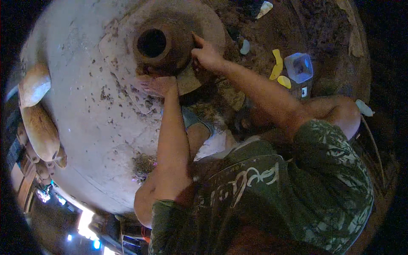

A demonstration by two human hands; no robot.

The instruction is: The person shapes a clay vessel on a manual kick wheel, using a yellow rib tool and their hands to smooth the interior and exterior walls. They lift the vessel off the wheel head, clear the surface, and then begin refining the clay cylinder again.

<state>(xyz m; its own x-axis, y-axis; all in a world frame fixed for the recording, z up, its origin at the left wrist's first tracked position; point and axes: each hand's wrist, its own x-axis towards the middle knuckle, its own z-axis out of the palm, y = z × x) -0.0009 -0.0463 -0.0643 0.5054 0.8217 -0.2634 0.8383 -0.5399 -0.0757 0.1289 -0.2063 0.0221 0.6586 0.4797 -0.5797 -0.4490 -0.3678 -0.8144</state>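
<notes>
A brown clay pot [180,40] with a round, dark mouth stands on a pale round disc [212,23] at the top middle. My left hand [157,85] lies low against the pot's near side, its fingers stretched out toward the left. At the pot's right side is my right hand [207,55], with the index finger extended along the wall and the other fingers bent. I make out no tool in either hand. The pot's lower near side is partly hidden by my left hand.
Dark crumbs dot the grey floor [80,106] left of the disc. To the right lie a clear plastic tub [298,68], a bent yellow strip [277,63], a yellow round piece [284,81] and a pale curved piece [245,47]. Large tan vessels [40,131] line the far left.
</notes>
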